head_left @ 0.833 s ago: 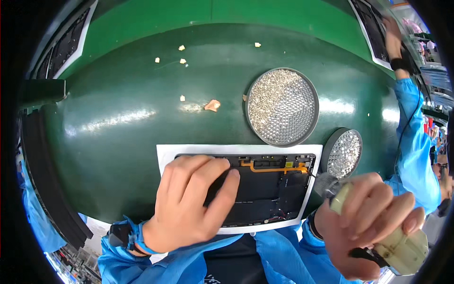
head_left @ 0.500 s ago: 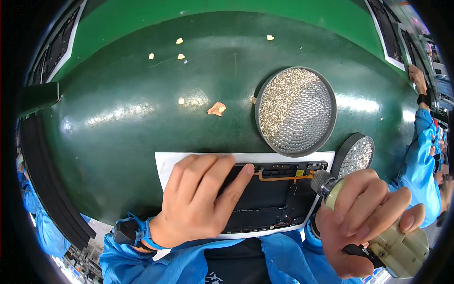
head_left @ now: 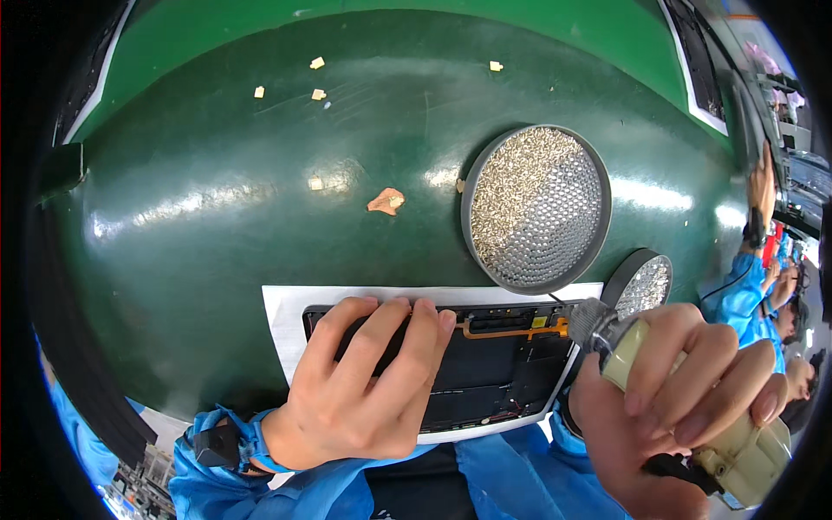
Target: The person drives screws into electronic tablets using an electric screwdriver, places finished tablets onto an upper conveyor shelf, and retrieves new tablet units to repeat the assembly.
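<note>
A flat black device shell [head_left: 494, 390] with an orange ribbon cable and small parts along its far edge lies on a white sheet [head_left: 282, 322]. Over its left half, my left hand [head_left: 364, 386] curls with fingers bunched, tips at the far edge. Anything pinched between those tips is hidden. My right hand [head_left: 685, 381] is wrapped around a pale yellow-green powered screwdriver [head_left: 626, 351] with a knurled grey nose. Its thin bit points up and left, near the lower rim of a round grey tray [head_left: 465, 204] that holds many tiny screws [head_left: 516, 195].
A smaller round tray [head_left: 643, 284] of screws stands beyond the screwdriver. Small cream pieces [head_left: 319, 94] and an orange-brown scrap [head_left: 386, 201] lie on the green table [head_left: 217, 251]. At the right edge another person's arm [head_left: 756, 217] reaches in.
The bit has swung from the shell's far right corner toward the big tray's rim. My left thumb has drawn in against the fingers. The whole view has shifted slightly.
</note>
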A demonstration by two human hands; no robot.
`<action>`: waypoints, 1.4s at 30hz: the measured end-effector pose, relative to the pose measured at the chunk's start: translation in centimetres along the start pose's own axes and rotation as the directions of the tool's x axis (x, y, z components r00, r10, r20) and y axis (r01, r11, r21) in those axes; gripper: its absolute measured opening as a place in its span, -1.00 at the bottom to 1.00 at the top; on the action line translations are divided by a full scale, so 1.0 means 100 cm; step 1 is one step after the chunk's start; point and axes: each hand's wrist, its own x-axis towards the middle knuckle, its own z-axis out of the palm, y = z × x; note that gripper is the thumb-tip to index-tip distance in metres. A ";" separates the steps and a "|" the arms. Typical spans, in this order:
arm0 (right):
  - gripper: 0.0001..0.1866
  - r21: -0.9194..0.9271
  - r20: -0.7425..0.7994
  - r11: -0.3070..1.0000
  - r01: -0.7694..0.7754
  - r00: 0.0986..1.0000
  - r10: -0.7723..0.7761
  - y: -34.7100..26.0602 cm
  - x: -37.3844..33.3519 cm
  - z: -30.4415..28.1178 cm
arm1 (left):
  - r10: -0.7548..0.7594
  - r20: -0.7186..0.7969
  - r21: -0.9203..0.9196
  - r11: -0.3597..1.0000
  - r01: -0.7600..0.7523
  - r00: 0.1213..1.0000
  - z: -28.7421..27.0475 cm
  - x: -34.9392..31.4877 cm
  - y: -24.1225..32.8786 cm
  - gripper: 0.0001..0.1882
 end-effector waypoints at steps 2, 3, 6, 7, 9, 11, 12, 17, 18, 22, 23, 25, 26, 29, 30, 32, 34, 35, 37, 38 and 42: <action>-0.24 0.009 -0.165 0.991 0.134 0.977 -0.131 0.018 0.004 0.009 | -0.008 -0.030 -0.038 0.999 0.007 1.000 0.002 0.000 -0.001 -0.59; -0.25 0.016 -0.125 0.994 0.109 0.986 -0.106 0.021 0.003 0.007 | -0.015 -0.042 -0.063 0.998 0.013 0.999 0.003 -0.001 -0.002 -0.49; -0.26 0.018 -0.038 0.999 0.046 0.998 -0.045 0.030 -0.002 0.005 | -0.041 -0.024 -0.160 0.986 0.036 0.999 0.003 -0.001 -0.010 -0.67; -0.26 0.015 -0.080 0.998 0.058 0.995 -0.057 0.034 -0.003 0.008 | -0.046 -0.030 -0.172 0.984 0.040 0.998 0.004 0.000 -0.010 -0.67; -0.29 0.017 -0.122 0.998 0.067 0.990 -0.064 0.038 -0.004 0.011 | -0.083 -0.026 -0.157 0.984 0.078 0.996 0.000 -0.001 -0.010 -0.67; -0.30 -0.002 -0.123 0.999 0.046 0.991 -0.046 0.038 -0.004 0.012 | -0.098 -0.039 -0.155 0.984 0.091 0.994 0.001 -0.002 -0.010 -0.68; -0.32 -0.020 -0.128 0.999 0.032 0.991 -0.034 0.038 -0.004 0.013 | -0.106 -0.052 -0.148 0.984 0.097 0.993 0.002 -0.002 -0.011 -0.68; -0.36 -0.067 -0.107 0.998 0.010 0.994 -0.017 0.035 -0.005 0.010 | -0.110 -0.041 -0.161 0.982 0.102 0.993 0.005 -0.003 -0.012 -0.69; -0.37 -0.084 -0.092 0.996 0.001 0.996 -0.009 0.035 -0.005 0.010 | -0.110 -0.031 -0.169 0.980 0.103 0.993 0.004 -0.003 -0.012 -0.69; -0.36 -0.043 -0.092 0.999 0.013 0.996 -0.016 0.042 -0.004 0.015 | -0.116 -0.021 -0.170 0.979 0.111 0.993 0.004 -0.006 -0.014 -0.68; -0.37 -0.046 -0.080 0.999 0.013 0.997 -0.016 0.043 -0.003 0.017 | -0.114 -0.029 -0.163 0.981 0.108 0.993 0.004 -0.007 -0.014 -0.68; -0.38 -0.048 -0.069 0.999 0.010 0.998 -0.014 0.041 -0.001 0.020 | -0.112 -0.033 -0.157 0.982 0.105 0.993 0.003 -0.006 -0.015 -0.68; -0.36 -0.045 -0.055 0.999 -0.007 0.998 0.004 0.036 -0.001 0.020 | -0.109 -0.035 -0.155 0.983 0.102 0.993 0.002 -0.005 -0.015 -0.68; -0.31 -0.029 -0.012 0.998 -0.053 0.999 0.053 0.012 -0.003 0.023 | -0.093 -0.060 -0.144 0.986 0.083 0.994 0.004 -0.002 -0.014 -0.69; -0.30 -0.017 0.004 0.998 -0.067 0.998 0.067 0.005 -0.004 0.023 | -0.085 -0.082 -0.133 0.988 0.074 0.993 0.004 -0.003 -0.012 -0.69; -0.26 0.003 0.036 0.995 -0.100 0.994 0.100 -0.006 -0.006 0.025 | -0.062 -0.072 -0.110 0.993 0.054 0.996 0.007 -0.004 -0.010 -0.59; -0.22 0.021 0.066 0.990 -0.138 0.988 0.136 -0.008 -0.008 0.028 | -0.041 -0.056 -0.090 0.995 0.036 0.998 0.008 -0.006 -0.009 -0.49; -0.23 0.043 -0.018 0.998 -0.048 0.999 0.049 0.002 -0.019 0.036 | -0.041 -0.043 -0.093 0.995 0.037 0.998 0.009 -0.007 -0.009 -0.49; -0.30 0.019 -0.085 1.000 -0.012 0.996 0.013 0.012 -0.035 0.043 | -0.050 -0.034 -0.096 0.994 0.047 0.998 0.011 -0.010 -0.009 -0.50; -0.35 -0.017 -0.155 0.999 0.028 0.988 -0.031 0.013 -0.038 0.044 | -0.054 -0.043 -0.115 0.992 0.048 0.998 0.010 -0.009 -0.009 -0.50; -0.26 0.056 0.008 0.998 -0.021 1.000 0.021 0.016 -0.023 0.048 | -0.074 -0.100 -0.117 0.991 0.062 0.992 0.011 -0.007 -0.008 -0.50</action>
